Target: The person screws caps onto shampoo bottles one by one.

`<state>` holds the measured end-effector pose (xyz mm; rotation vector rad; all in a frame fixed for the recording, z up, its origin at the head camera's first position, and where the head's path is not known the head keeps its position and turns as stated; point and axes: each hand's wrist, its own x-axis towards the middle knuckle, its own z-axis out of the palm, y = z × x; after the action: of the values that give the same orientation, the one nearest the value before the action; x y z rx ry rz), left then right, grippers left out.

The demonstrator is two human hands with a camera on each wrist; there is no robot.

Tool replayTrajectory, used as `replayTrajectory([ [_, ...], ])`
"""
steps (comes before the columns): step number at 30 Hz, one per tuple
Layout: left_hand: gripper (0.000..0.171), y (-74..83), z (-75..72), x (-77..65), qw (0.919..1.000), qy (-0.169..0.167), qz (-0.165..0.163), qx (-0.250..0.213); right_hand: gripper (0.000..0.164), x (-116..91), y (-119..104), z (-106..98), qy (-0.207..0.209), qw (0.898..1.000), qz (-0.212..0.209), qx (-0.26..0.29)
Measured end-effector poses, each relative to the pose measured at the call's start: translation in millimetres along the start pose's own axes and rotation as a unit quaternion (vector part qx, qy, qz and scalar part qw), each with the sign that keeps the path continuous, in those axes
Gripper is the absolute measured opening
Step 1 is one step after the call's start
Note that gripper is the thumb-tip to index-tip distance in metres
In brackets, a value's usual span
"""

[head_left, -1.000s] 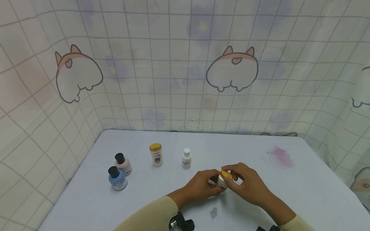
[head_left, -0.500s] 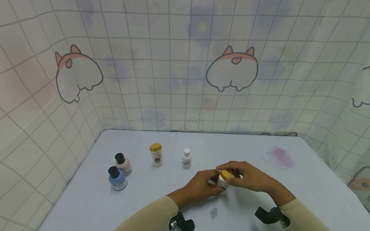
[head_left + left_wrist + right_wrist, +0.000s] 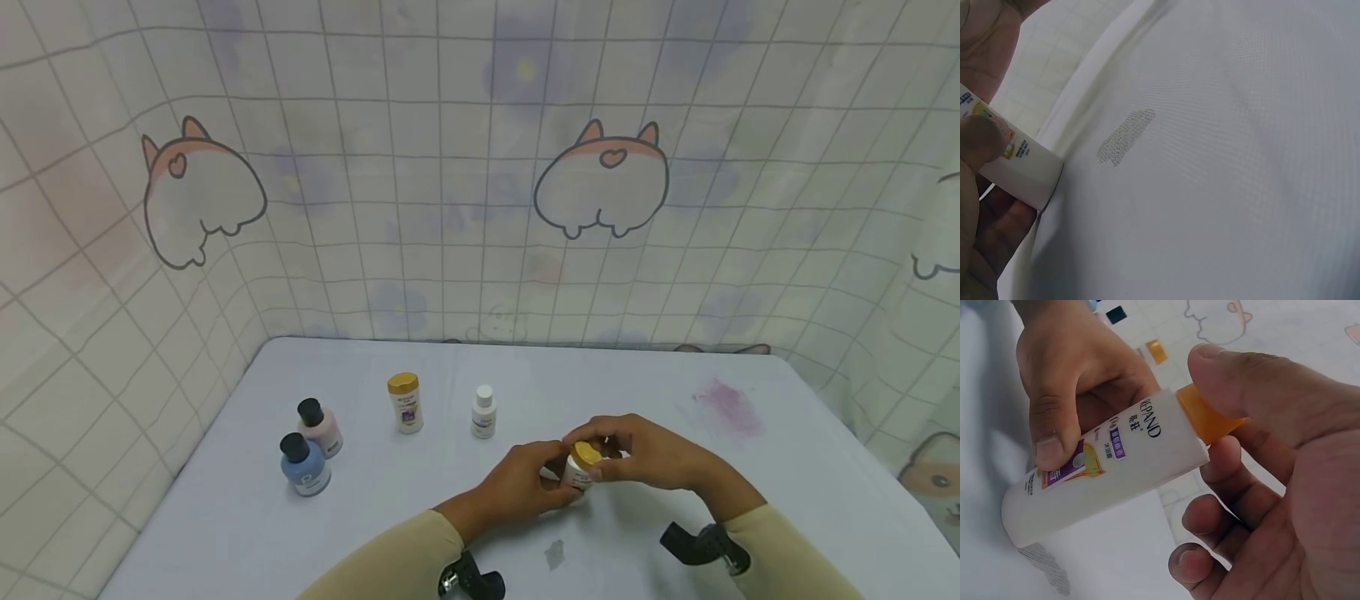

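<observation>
Near the front middle of the white table, a small white bottle with a printed label [image 3: 576,477] is in both hands. My left hand [image 3: 525,485] grips its body, with the thumb laid across the label [image 3: 1063,469] in the right wrist view. At the top, my right hand [image 3: 654,454] pinches the orange-yellow cap [image 3: 1205,415] between thumb and index finger, the other fingers loosely bent below. The cap sits on the bottle's top end. In the left wrist view the bottle's lower end [image 3: 1038,181] points down close to the tablecloth.
A blue bottle [image 3: 309,475] and a pink bottle [image 3: 324,432], both black-capped, stand at the left. Further back are a yellow-capped white bottle [image 3: 407,410] and a small white-capped bottle [image 3: 484,417]. A patterned curtain [image 3: 465,192] rises behind the table [image 3: 675,392].
My right hand has turned about the cap, its wrist and forearm swinging up and outward, most of it in the first half second. My left hand and the bottle have stayed put.
</observation>
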<state>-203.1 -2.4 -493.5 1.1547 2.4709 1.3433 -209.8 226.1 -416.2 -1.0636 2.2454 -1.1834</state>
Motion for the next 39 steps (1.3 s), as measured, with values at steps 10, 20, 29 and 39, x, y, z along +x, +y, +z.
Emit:
replayTrajectory([
  [10,0.035,3.3,1.0,-0.1,0.9997,0.014,0.009,0.016,0.039,-3,6,7,0.064,0.997,0.016,0.028],
  [20,0.033,5.0,0.6,1.6,0.9995,0.019,0.0,0.024,0.037,-2,10,22,0.156,0.987,0.048,0.008],
  [29,0.034,1.7,3.1,0.5,0.9996,0.019,-0.002,0.02,0.046,-10,5,20,0.135,0.99,0.045,-0.014],
  [39,0.036,2.5,3.4,1.0,0.9997,0.018,-0.006,0.015,0.038,-12,-23,16,0.12,0.992,0.035,0.007],
])
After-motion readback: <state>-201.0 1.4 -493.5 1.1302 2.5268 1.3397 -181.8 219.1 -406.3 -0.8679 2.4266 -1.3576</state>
